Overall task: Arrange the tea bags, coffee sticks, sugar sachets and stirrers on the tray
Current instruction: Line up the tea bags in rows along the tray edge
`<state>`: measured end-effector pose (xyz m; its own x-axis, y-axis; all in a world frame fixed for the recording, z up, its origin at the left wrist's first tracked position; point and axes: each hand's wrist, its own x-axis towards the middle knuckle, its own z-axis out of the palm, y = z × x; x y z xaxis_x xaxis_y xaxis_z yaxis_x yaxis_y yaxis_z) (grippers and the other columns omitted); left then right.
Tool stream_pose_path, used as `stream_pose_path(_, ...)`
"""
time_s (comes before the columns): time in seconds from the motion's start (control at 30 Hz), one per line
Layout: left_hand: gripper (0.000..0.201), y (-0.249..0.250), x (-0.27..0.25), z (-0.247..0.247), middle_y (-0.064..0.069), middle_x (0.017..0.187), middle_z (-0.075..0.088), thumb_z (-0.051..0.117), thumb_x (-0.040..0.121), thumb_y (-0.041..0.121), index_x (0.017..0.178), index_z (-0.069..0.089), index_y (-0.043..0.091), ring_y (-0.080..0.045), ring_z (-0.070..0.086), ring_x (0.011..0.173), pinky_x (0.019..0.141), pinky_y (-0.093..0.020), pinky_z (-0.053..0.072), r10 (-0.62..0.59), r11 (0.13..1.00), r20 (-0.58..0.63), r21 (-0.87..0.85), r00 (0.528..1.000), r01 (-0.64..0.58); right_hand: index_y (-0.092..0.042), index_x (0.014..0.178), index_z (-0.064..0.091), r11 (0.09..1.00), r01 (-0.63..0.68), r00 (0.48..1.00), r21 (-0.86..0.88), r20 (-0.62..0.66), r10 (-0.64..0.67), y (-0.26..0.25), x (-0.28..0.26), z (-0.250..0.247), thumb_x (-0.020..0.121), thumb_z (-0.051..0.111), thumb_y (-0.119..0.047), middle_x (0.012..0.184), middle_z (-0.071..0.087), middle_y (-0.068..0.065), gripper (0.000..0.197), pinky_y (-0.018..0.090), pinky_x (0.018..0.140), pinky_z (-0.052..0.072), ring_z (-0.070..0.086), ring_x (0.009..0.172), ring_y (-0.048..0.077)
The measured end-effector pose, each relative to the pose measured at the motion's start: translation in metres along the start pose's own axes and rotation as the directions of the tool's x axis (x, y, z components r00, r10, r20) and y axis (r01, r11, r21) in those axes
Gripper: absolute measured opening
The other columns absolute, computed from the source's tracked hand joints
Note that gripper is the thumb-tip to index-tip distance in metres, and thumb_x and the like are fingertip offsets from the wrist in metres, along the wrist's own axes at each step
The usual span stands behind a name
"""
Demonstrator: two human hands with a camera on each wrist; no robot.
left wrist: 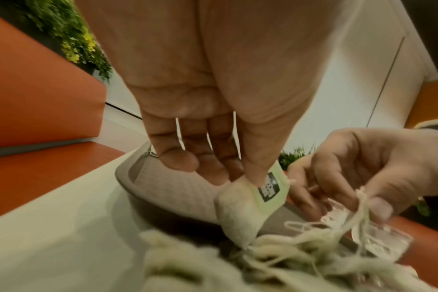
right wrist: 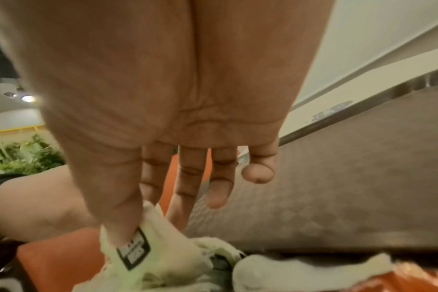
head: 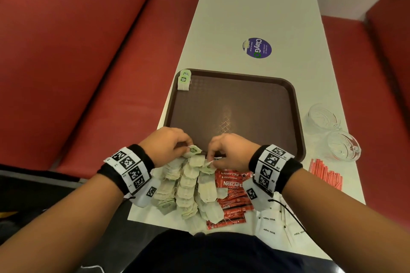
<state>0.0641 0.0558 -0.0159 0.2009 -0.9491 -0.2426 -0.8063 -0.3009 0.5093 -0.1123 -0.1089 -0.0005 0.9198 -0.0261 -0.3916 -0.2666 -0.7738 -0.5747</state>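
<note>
A brown tray (head: pixel 235 99) lies on the white table, with one green-tagged tea bag (head: pixel 184 80) on its far left corner. A heap of pale tea bags (head: pixel 188 188) sits at the near edge of the table, next to red Nescafe coffee sticks (head: pixel 233 195). My left hand (head: pixel 168 146) pinches a tea bag (left wrist: pixel 240 209) by its green tag at the top of the heap. My right hand (head: pixel 226 153) pinches another tea bag (right wrist: pixel 143 254) beside it, with tangled strings (left wrist: pixel 313 237) between the two. White sugar sachets (head: pixel 270 226) and red stirrers (head: pixel 324 173) lie to the right.
Two clear glass bowls (head: pixel 332 131) stand right of the tray. A purple round sticker (head: pixel 257 47) marks the table beyond it. Red bench seats (head: pixel 88 62) run along both sides of the narrow table.
</note>
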Motion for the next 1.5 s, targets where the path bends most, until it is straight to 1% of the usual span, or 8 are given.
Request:
stream_pose_path(0.13, 0.005, 0.005, -0.002, -0.007, 0.014, 0.077, 0.068, 0.072, 0.089, 0.021, 0.092, 0.072, 0.025, -0.002, 0.062, 0.07, 0.069, -0.02, 0.048, -0.063, 0.975, -0.143, -0.219, 0.988, 0.03, -0.024, 0.078, 0.059, 0.986, -0.055, 0.99, 0.156, -0.122, 0.074, -0.002, -0.003, -0.006, 0.092, 0.064, -0.027, 0.089, 0.07, -0.004, 0.015, 0.039, 0.076, 0.055, 0.064, 0.083, 0.016)
stream_pose_path(0.27, 0.006, 0.008, -0.001, -0.016, 0.007, 0.075, 0.071, 0.074, 0.088, 0.021, 0.089, 0.072, 0.026, -0.016, 0.066, 0.071, 0.069, -0.034, 0.056, -0.098, 0.933, -0.221, -0.359, 0.97, 0.013, -0.019, 0.066, 0.042, 0.915, -0.058, 0.956, 0.398, -0.242, 0.166, -0.002, 0.0, -0.012, 0.088, 0.054, -0.01, 0.08, 0.073, -0.006, 0.027, 0.038, 0.071, 0.056, 0.069, 0.076, 0.012)
stream_pose_path(0.37, 0.006, 0.013, 0.004, -0.022, 0.004, 0.074, 0.07, 0.074, 0.087, 0.023, 0.088, 0.072, 0.029, -0.023, 0.063, 0.069, 0.065, -0.04, 0.055, -0.086, 0.923, -0.232, -0.385, 0.969, -0.01, -0.02, 0.071, 0.038, 0.919, -0.035, 0.934, 0.393, -0.316, 0.17, -0.007, 0.006, -0.017, 0.087, 0.057, -0.011, 0.059, 0.05, -0.009, 0.026, 0.032, 0.056, 0.041, 0.046, 0.052, 0.009)
stream_pose_path(0.5, 0.006, 0.02, 0.013, -0.03, 0.005, 0.075, 0.07, 0.074, 0.088, 0.025, 0.091, 0.073, 0.029, -0.019, 0.062, 0.069, 0.064, -0.032, 0.051, -0.047, 0.921, -0.256, -0.386, 0.966, -0.057, -0.022, 0.096, 0.05, 0.943, 0.011, 0.93, 0.331, -0.349, 0.112, -0.009, 0.016, -0.018, 0.09, 0.063, -0.037, 0.079, 0.064, 0.002, 0.021, 0.038, 0.066, 0.049, 0.057, 0.068, 0.017)
stream_pose_path(0.7, 0.01, 0.022, 0.029, -0.035, 0.006, 0.081, 0.071, 0.077, 0.085, 0.024, 0.093, 0.072, 0.029, -0.008, 0.06, 0.069, 0.067, -0.022, 0.05, -0.041, 0.9, -0.22, -0.431, 0.975, -0.06, -0.021, 0.091, 0.059, 0.946, 0.039, 0.924, 0.322, -0.372, 0.088, -0.004, 0.026, -0.025, 0.096, 0.062, -0.037, 0.081, 0.065, 0.0, 0.017, 0.04, 0.07, 0.051, 0.061, 0.075, 0.019)
stream_pose_path(0.87, 0.011, -0.002, 0.061, -0.043, 0.009, 0.086, 0.072, 0.076, 0.085, 0.022, 0.093, 0.073, 0.027, -0.011, 0.066, 0.081, 0.081, -0.032, 0.054, -0.164, 0.93, -0.249, -0.362, 0.955, 0.065, -0.02, 0.109, 0.05, 0.915, -0.033, 0.916, 0.401, -0.354, 0.189, 0.002, 0.033, -0.03, 0.095, 0.061, -0.021, 0.088, 0.067, 0.001, 0.017, 0.034, 0.063, 0.048, 0.057, 0.064, 0.013)
stream_pose_path(1.13, 0.027, -0.063, 0.136, -0.075, 0.009, 0.086, 0.07, 0.086, 0.074, 0.026, 0.092, 0.066, 0.025, -0.009, 0.065, 0.083, 0.069, -0.024, 0.045, -0.576, 0.808, -0.351, -0.383, 0.738, 0.448, -0.021, 0.081, 0.04, 0.897, -0.116, 0.9, 0.426, -0.337, 0.276, 0.016, 0.029, -0.045, 0.096, 0.049, -0.017, 0.07, 0.048, -0.004, 0.018, 0.032, 0.061, 0.036, 0.042, 0.062, 0.014)
stream_pose_path(1.5, 0.032, -0.074, 0.171, -0.066, 0.002, 0.088, 0.068, 0.09, 0.066, 0.03, 0.075, 0.061, 0.023, -0.016, 0.059, 0.079, 0.066, -0.028, 0.046, -0.604, 0.797, -0.279, -0.176, 0.747, 0.578, -0.018, 0.088, 0.058, 0.894, -0.113, 0.91, 0.434, -0.315, 0.268, 0.027, 0.025, -0.045, 0.093, 0.06, -0.023, 0.084, 0.071, 0.01, 0.007, 0.044, 0.068, 0.056, 0.066, 0.073, 0.03)
